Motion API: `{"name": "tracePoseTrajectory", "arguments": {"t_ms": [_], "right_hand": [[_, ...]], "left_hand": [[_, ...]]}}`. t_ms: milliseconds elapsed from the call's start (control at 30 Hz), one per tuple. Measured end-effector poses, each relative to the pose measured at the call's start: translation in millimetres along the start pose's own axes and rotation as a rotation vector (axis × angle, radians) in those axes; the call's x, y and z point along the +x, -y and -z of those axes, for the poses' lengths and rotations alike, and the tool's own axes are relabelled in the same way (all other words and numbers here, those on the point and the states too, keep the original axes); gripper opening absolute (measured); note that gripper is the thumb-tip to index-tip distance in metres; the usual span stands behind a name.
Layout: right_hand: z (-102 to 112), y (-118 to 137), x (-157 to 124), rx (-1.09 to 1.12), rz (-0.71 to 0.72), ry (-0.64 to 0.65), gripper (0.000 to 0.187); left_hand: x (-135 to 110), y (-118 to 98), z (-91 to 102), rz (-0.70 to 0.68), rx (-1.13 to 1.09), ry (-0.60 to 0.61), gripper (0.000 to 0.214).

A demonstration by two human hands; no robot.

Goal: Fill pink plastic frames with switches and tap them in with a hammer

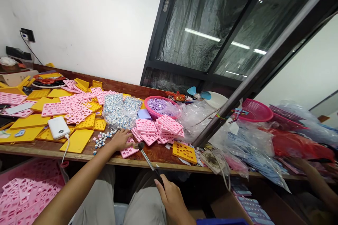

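My left hand (pixel 121 140) rests with bent fingers over a pink tray (pixel 129 152) with square cut-outs, near the table's front edge; its fingertips are partly hidden. My right hand (pixel 170 194) is wrapped round the dark handle of a brush (pixel 148 158), held above my lap. The brush has a silver shaft, and its dark head is beside the pink tray and my left fingers. Small blue-and-white pieces (pixel 101 140) lie loose left of my left hand. Behind it is a clear bag (pixel 116 110) full of similar pieces. A stack of pink trays (pixel 158 130) stands to the right.
Yellow trays (pixel 79 140) and more pink ones cover the left side, with a white power bank (pixel 58 127) on them. A pink basket (pixel 155 103) holds purple pieces. A slanted metal pole (pixel 224 112) rises at the right. Another person's arm (pixel 314 179) reaches in far right.
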State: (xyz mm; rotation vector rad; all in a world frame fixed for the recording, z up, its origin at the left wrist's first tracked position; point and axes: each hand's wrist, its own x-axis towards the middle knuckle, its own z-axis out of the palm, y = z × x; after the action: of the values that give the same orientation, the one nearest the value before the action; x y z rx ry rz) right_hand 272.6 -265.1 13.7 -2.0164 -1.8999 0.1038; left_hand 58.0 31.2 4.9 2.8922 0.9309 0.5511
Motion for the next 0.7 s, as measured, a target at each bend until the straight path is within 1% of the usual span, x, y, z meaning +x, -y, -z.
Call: {"name": "tracePoseTrajectory", "arguments": {"t_ms": [67, 100, 200, 267, 400, 467, 567, 700], "right_hand": [[4, -1, 0, -0.019, -0.030, 0.003, 0.038], [7, -1, 0, 0.007, -0.039, -0.004, 0.038], [14, 1, -2, 0.211, -0.029, -0.039, 0.041], [14, 3, -4, 0.269, -0.025, -0.036, 0.043], [3, 8, -12, 0.073, -0.023, 0.060, 0.041], [-4, 9, -16, 0.072, -0.008, 0.086, 0.041], [-7, 6, -17, 0.144, -0.009, 0.045, 0.044], [2, 0, -14, 0.063, -0.065, 0.030, 0.043]], "left_hand": [[2, 1, 1.8, 0.014, 0.010, 0.000, 0.043], [3, 1, 2.5, 0.024, 0.015, -0.003, 0.044], [4, 0, 3.1, 0.060, 0.019, -0.024, 0.050], [3, -1, 1.9, 0.084, 0.017, -0.040, 0.052], [2, -2, -0.7, 0.107, 0.004, -0.040, 0.050], [1, -2, -0.8, 0.113, -0.003, -0.035, 0.049], [3, -2, 0.5, 0.138, -0.009, -0.033, 0.051], [6, -6, 3.0, 0.177, -0.014, -0.033, 0.056]]}}
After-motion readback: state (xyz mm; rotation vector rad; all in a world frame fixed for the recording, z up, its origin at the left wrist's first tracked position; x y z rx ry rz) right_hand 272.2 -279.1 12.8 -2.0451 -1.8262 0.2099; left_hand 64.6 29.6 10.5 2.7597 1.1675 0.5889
